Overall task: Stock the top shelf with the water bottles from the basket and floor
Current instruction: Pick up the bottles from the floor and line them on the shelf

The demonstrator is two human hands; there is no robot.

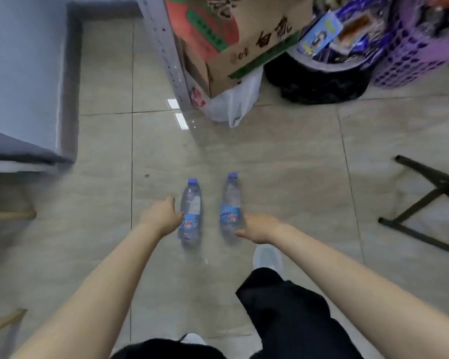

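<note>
Two clear water bottles with blue caps and blue labels are over the tiled floor in front of me. My left hand point(163, 216) is closed around the lower part of the left bottle point(190, 203). The right bottle point(231, 200) is gripped near its base by my right hand point(257, 228). Both bottles point their caps away from me. A purple basket point(410, 58) stands at the top right, filled with packaged goods. No shelf top shows in this view.
A cardboard box point(233, 42) with a white plastic bag point(233, 104) stands ahead beside a white shelf upright point(166, 47). A black bag point(319, 84) lies next to the basket. A folding stool's black legs point(425, 203) are at right. A grey cabinet point(24, 86) is at left.
</note>
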